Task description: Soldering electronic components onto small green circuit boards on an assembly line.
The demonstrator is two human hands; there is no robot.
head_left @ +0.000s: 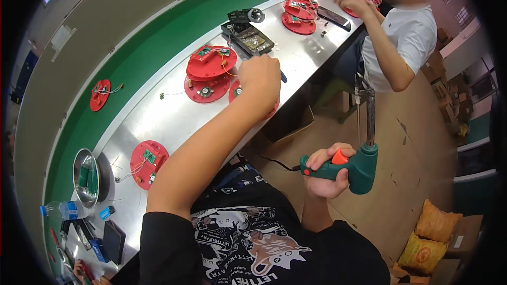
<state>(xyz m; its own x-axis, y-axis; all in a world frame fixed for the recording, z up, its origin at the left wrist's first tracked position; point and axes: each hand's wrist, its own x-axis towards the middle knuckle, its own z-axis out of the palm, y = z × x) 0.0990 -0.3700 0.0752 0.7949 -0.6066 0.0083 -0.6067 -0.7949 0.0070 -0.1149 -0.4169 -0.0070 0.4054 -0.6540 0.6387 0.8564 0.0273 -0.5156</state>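
My right hand (pixel 328 174) is wrapped around the handle of a green soldering gun (pixel 364 171) with an orange trigger. Its metal tip points upward, over the floor beside the bench. My left hand (pixel 260 82) is closed above a red round plate (pixel 273 110), which it partly covers; whatever its fingers pinch is hidden. Just left of that hand lie stacked red plates (pixel 211 66) with small green circuit boards and thin wires. Beyond it sits a black soldering tray (pixel 253 40) with a black holder (pixel 245 16). A dark blue stick-like piece (pixel 283 77) shows beside the hand.
Another red plate (pixel 149 164) lies nearer, and one more (pixel 100 95) on the green strip. A metal bowl (pixel 87 178), a plastic bottle (pixel 66 210) and tools are at the lower left. Farther up are red plates (pixel 299 15), a phone (pixel 334 19) and a co-worker (pixel 404 37).
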